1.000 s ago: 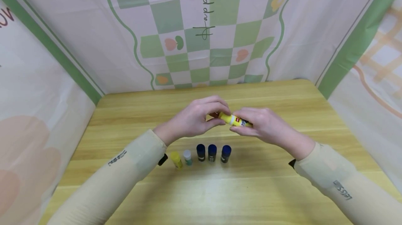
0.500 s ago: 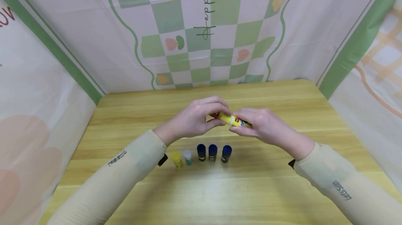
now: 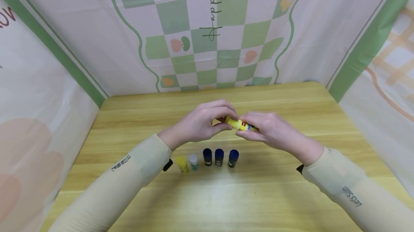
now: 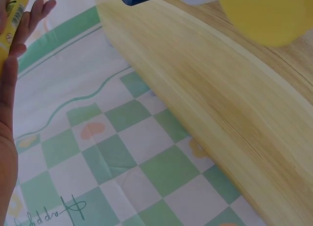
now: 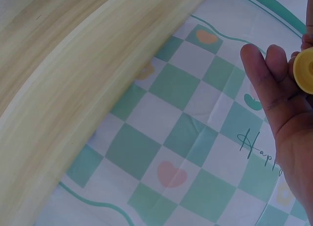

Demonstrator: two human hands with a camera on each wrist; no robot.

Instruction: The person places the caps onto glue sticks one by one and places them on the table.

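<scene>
A yellow glue stick [image 3: 242, 124] with a white band and a red label is held tilted above the table, between both hands. My left hand [image 3: 208, 120] pinches its left end between thumb and fingers. My right hand [image 3: 271, 128] grips the other end, hiding part of it. At the left edge of the left wrist view, the glue stick [image 4: 11, 25] shows beside fingers. Its round yellow end [image 5: 305, 72] appears in the right wrist view, by the right palm.
Nearer the body stand a yellow stick [image 3: 182, 165], a white-capped teal stick [image 3: 193, 162] and three dark-blue-capped sticks [image 3: 219, 157], upright in a loose row. They stand on a wooden table [image 3: 129, 117]. A checkered cloth [image 3: 207, 59] hangs behind its far edge.
</scene>
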